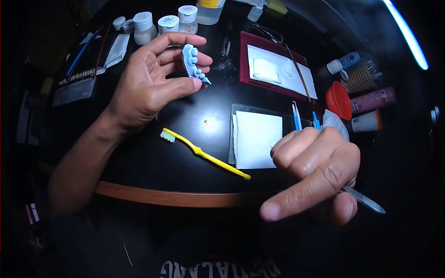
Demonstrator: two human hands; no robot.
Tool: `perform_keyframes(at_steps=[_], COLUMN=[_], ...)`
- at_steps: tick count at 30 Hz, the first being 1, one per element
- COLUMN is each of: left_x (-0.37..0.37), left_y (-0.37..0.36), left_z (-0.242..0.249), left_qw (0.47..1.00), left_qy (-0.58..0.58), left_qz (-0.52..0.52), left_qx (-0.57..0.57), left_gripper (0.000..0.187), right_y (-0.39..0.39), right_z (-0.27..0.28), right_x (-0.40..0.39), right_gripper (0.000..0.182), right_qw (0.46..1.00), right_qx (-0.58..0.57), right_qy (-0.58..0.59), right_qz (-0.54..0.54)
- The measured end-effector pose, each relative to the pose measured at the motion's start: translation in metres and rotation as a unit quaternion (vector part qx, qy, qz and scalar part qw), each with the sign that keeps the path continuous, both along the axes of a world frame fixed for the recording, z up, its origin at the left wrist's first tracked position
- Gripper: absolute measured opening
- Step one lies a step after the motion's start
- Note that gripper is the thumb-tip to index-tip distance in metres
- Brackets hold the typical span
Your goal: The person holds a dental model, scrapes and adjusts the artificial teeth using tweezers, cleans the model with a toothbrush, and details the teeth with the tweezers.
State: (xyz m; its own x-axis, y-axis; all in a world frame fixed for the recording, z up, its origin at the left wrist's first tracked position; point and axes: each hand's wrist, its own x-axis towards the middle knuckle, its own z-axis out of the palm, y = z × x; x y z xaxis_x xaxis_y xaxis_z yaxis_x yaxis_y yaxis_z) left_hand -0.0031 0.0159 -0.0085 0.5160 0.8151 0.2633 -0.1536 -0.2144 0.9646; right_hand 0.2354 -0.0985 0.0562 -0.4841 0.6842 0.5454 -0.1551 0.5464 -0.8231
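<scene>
A light-blue dental model [189, 60] with several tooth shapes is pinched upright between the thumb and fingers of my left hand [148, 76], above the dark table. My right hand [320, 169], near the front edge, is closed round a metal dental carver [366, 200]. The carver's flat, pointed blade sticks out on the right, and its middle is hidden by my palm. The index finger of that hand is stretched out to the left. Between and below the hands lies a yellow toothbrush [204, 154] with pale bristles. A folded white tissue [258, 139] is just left of my right hand.
Lidded jars [187, 21] and a large bottle [209, 11] stand at the back. A dark red folder [244, 60] carries white paper and a thin brush. At right are a red bowl [338, 101], a pink can [373, 99] and blue-handled tools [316, 121]. Wooden edging [176, 198] runs along the front.
</scene>
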Motion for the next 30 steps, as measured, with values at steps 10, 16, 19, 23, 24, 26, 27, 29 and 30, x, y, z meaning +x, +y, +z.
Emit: perform_keyframes(at_steps=[10,16,19,23,24,26,27,29,30], left_x=[0.004,0.002,0.004,0.002,0.002,0.002,0.002,0.002,0.002], left_y=[-0.003,-0.005,-0.005,-0.004,-0.005,-0.007,-0.007,-0.006,-0.006], left_z=[0.002,0.008,0.005,0.008,0.01,0.014,0.012,0.012,0.011], left_qw=[0.999,0.998,0.998,0.998,0.997,0.996,0.997,0.997,0.996], left_qy=[-0.037,-0.054,-0.056,-0.042,-0.036,-0.025,-0.029,-0.035,-0.038], left_qz=[-0.009,-0.034,-0.038,-0.043,-0.046,-0.051,-0.049,-0.057,-0.06], left_qx=[0.0,-0.014,-0.013,-0.035,-0.045,-0.065,-0.054,-0.049,-0.049], left_gripper=[0.054,0.059,0.06,0.059,0.059,0.06,0.057,0.054,0.053], right_y=[0.037,0.038,0.031,0.033,0.033,0.032,0.034,0.036,0.037], right_z=[-0.035,-0.036,-0.034,-0.037,-0.038,-0.039,-0.041,-0.04,-0.041], right_x=[0.003,0.005,0.011,0.005,0.004,0.004,0.002,0.003,0.003], right_gripper=[0.074,0.091,0.096,0.094,0.093,0.083,0.081,0.071,0.066], right_qw=[0.893,0.876,0.882,0.899,0.902,0.916,0.918,0.929,0.928], right_qx=[0.23,0.15,0.07,0.052,0.044,0.042,0.059,0.095,0.106], right_qy=[-0.182,-0.237,-0.243,-0.204,-0.193,-0.172,-0.168,-0.162,-0.165], right_qz=[-0.342,-0.392,-0.399,-0.383,-0.383,-0.359,-0.354,-0.321,-0.318])
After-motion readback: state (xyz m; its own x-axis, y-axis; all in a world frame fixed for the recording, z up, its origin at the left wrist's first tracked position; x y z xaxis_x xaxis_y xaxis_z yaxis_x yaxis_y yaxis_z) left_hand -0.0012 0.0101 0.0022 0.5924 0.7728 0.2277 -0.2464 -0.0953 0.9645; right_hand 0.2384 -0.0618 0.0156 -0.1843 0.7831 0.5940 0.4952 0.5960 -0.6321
